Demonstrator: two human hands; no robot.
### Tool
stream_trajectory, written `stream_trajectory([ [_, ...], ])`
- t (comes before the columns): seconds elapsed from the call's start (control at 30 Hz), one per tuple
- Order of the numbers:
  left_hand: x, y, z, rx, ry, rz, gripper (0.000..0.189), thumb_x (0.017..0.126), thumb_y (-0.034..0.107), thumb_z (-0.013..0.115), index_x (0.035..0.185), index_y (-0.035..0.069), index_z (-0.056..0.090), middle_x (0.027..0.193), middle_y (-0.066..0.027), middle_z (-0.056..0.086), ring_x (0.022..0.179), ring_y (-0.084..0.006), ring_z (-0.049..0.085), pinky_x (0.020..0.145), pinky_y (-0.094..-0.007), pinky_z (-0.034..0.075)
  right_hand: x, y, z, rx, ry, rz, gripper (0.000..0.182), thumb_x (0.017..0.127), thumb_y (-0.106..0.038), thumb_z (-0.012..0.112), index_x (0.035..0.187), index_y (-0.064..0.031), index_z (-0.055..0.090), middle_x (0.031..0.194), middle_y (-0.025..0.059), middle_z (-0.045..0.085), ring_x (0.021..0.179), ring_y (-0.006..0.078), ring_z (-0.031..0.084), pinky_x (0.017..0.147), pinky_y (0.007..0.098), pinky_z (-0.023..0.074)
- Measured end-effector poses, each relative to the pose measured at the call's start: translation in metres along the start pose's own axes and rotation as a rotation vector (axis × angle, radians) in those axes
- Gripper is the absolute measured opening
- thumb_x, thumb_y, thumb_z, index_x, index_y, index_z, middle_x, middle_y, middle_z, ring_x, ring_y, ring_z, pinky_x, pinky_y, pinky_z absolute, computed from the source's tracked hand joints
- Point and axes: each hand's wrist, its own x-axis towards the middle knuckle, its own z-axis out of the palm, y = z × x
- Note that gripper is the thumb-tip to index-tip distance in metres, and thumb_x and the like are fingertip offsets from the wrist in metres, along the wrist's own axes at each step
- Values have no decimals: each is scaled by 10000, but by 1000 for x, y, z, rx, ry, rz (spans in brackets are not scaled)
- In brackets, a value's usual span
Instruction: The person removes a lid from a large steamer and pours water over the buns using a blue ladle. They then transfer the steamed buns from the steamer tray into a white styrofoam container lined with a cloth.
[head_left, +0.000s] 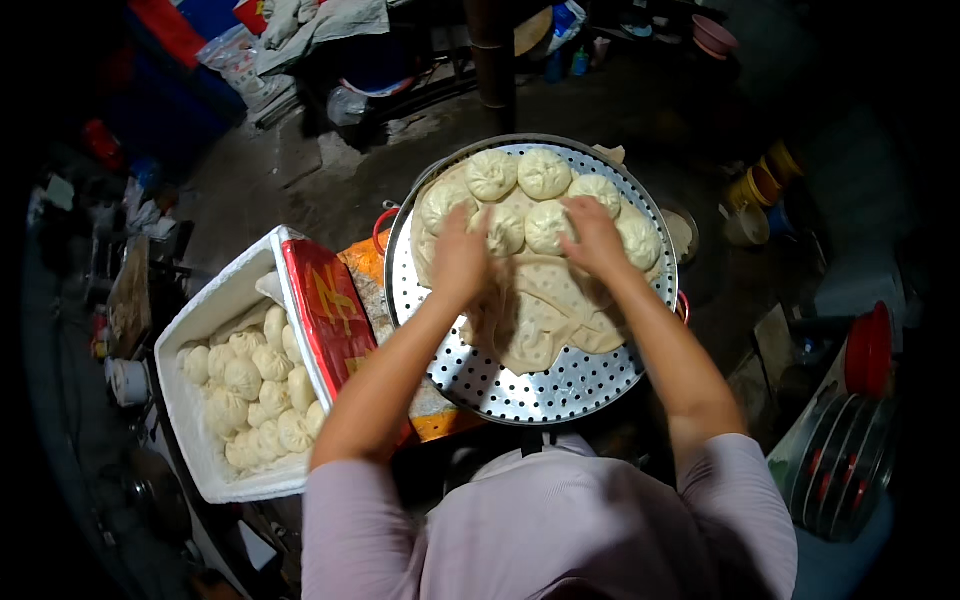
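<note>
Pale steamed buns (544, 174) with pleated tops sit on a cloth liner (551, 315) at the far half of a round perforated metal steamer tray (525, 394). My left hand (462, 251), blurred, reaches over the left side of a nearer bun (504, 231). Against the right side of the neighbouring bun (546, 226) is my right hand (596, 234), thumb and fingers spread. Whether either hand grips its bun cannot be told. The cloth's near part lies rumpled, leaving the front of the tray bare.
A white foam box (225, 480) holding many buns (259, 379) stands left of the tray, beside a red printed panel (328, 307). Red handles (382, 229) jut from the steamer's sides. A dark post (491, 67) rises behind it. Stacked lids (840, 465) stand at right.
</note>
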Motion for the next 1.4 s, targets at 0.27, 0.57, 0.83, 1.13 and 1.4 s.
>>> stream_trajectory([
  [0.27,34,54,48,74,-74,-268,467,711,212,717,1149,138,573,1274,-136,490,1204,-320,452,927,-522,409,-9,-4,35,-203,44,105,468,651,-217,744,1089,-140,597,1215,91,508,1178,293,438,915,471,418],
  [0.57,-17,-22,12,-2022,700,-481,332,890,235,529,1200,118,509,1142,-71,589,1042,-239,575,920,-391,457,-64,77,44,1594,594,578,472,817,-125,545,1277,-33,492,1213,110,565,1076,280,564,927,447,464],
  [0.83,-184,-128,-228,-1602,669,-408,458,896,331,473,1282,85,477,1175,-94,590,1095,-222,572,942,-390,467,-40,-89,-21,2210,106,387,635,876,-367,488,1395,-21,368,1464,173,355,1339,347,355,1059,498,356],
  [1.13,-292,-283,-113,-126,-43,-723,545,843,337,607,1248,-7,489,1219,-247,509,1102,-388,533,953,-436,434,49,-312,37,1809,-582,275,757,929,-576,316,1383,28,368,1368,238,444,1248,338,469,1042,424,402],
  [1.4,-279,-275,-147,-246,-284,-832,612,864,452,570,1230,-34,511,1185,-234,557,1097,-345,559,912,-417,460,121,-457,193,718,-1004,-199,435,726,-216,687,1130,-79,601,1026,75,624,939,171,591,824,327,486],
])
